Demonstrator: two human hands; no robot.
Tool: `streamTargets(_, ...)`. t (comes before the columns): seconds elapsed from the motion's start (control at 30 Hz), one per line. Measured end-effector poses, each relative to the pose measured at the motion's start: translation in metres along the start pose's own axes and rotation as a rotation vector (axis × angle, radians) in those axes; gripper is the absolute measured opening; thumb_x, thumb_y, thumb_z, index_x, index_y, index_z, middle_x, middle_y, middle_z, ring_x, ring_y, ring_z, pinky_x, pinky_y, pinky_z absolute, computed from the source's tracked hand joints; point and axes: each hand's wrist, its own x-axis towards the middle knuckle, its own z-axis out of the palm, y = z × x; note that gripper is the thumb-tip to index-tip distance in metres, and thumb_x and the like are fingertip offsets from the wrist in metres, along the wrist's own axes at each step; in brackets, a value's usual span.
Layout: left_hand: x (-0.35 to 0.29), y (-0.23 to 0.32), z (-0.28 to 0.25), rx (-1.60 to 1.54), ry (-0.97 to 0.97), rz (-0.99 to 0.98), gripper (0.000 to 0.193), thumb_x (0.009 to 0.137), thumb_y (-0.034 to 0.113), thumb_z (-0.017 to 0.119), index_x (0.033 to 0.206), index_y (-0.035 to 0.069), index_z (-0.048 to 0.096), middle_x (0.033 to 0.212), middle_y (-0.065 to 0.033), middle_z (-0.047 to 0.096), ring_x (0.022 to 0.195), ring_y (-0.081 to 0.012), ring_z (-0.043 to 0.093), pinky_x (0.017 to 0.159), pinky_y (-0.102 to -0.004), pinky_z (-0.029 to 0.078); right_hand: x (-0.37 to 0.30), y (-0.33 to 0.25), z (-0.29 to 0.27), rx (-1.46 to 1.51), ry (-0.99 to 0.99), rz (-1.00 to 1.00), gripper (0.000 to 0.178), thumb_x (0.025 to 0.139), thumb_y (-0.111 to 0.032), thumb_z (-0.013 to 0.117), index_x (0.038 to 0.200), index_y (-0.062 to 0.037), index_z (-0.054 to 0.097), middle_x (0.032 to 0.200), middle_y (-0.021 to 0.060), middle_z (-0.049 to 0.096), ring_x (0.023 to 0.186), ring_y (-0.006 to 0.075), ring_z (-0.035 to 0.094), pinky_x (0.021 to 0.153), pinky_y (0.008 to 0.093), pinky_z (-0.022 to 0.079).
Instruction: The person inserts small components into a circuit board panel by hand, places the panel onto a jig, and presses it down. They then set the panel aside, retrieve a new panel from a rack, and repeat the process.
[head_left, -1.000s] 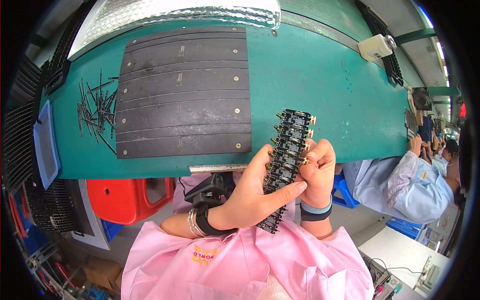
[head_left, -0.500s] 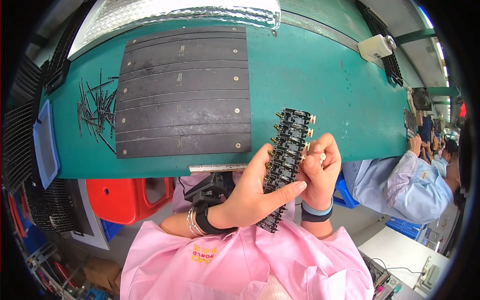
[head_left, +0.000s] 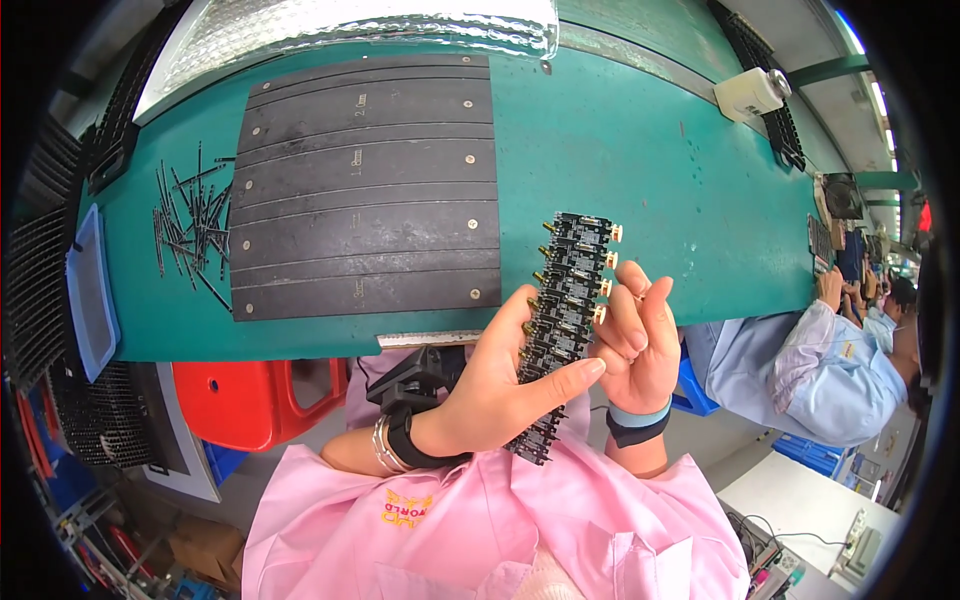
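Note:
My left hand (head_left: 495, 385) grips a long black circuit board panel (head_left: 565, 315), its thumb laid across the face. The panel is tilted, its upper end over the green bench and its lower end before my pink jacket. Brass-coloured fittings jut from its left edge. Several small white round-ended parts (head_left: 604, 287) stick out along the right edge. Close beside them, my right hand (head_left: 642, 340) has its fingers curled and thumb bent in; whatever they pinch, if anything, is hidden.
A dark slotted plate (head_left: 370, 190) lies on the green bench (head_left: 600, 110), with loose thin black strips (head_left: 195, 225) to its left. A white bottle (head_left: 752, 95) stands far right. A red stool (head_left: 235, 395) and a blue tray (head_left: 92, 290) are at left. A co-worker in light blue (head_left: 810, 370) sits at right.
The panel and my left hand have shifted slightly left. My right hand has drawn away from the panel's edge and turned; the small white part seen at its fingers no longer shows there.

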Motion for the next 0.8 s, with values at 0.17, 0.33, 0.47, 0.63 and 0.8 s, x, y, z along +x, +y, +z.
streamTargets(0.17, -0.001, -0.001, -0.003, -0.049, -0.024, -0.005, 0.033, 0.079, 0.005, 0.058, 0.104, 0.002, 0.038, 0.091, -0.0005, 0.049, 0.082, -0.0042, 0.047, 0.072, -0.0205, 0.04, -0.002, 0.004, -0.006, 0.031, -0.035, -0.019, 0.03, 0.088, -0.035, 0.041, 0.099, -0.0072, 0.045, 0.068, -0.0017, 0.038, 0.052, 0.0037, 0.025, 0.038, 0.0142, 0.018)
streamTargets(0.33, -0.002, 0.0, -0.003, -0.062, -0.028, -0.016, 0.033, 0.079, 0.005, 0.058, 0.104, 0.002, 0.038, 0.092, -0.0009, 0.049, 0.083, -0.0043, 0.047, 0.072, -0.0205, 0.04, -0.004, 0.001, 0.002, -0.084, 0.013, -0.016, 0.027, 0.087, -0.032, 0.045, 0.099, -0.0082, 0.046, 0.069, -0.002, 0.039, 0.053, 0.0031, 0.024, 0.038, 0.0137, 0.017)
streamTargets(0.47, 0.0, 0.004, 0.0, -0.097, -0.017, 0.007, 0.032, 0.08, 0.006, 0.058, 0.104, 0.002, 0.037, 0.093, -0.0019, 0.05, 0.084, -0.0046, 0.048, 0.072, -0.0203, 0.041, -0.004, -0.001, 0.008, -0.154, 0.152, 0.05, 0.028, 0.086, -0.033, 0.047, 0.1, -0.0094, 0.046, 0.071, -0.0018, 0.039, 0.053, 0.0027, 0.024, 0.039, 0.0136, 0.017)
streamTargets(0.63, -0.001, 0.0, -0.006, -0.042, -0.025, 0.0, 0.033, 0.08, 0.006, 0.057, 0.105, 0.001, 0.037, 0.096, -0.005, 0.052, 0.088, -0.0072, 0.05, 0.075, -0.0218, 0.042, -0.002, 0.005, -0.003, -0.142, -0.015, 0.0, 0.024, 0.087, -0.03, 0.048, 0.098, -0.0092, 0.045, 0.074, -0.0008, 0.04, 0.053, 0.0022, 0.025, 0.039, 0.0133, 0.017)
streamTargets(0.8, -0.001, 0.003, -0.003, -0.061, -0.03, 0.005, 0.033, 0.081, 0.006, 0.056, 0.107, 0.001, 0.037, 0.099, -0.0069, 0.053, 0.09, -0.0101, 0.052, 0.078, -0.0237, 0.042, -0.002, 0.005, 0.001, -0.112, -0.036, 0.004, 0.019, 0.088, -0.025, 0.047, 0.096, -0.0086, 0.043, 0.077, 0.0004, 0.04, 0.053, 0.0015, 0.026, 0.039, 0.013, 0.018)
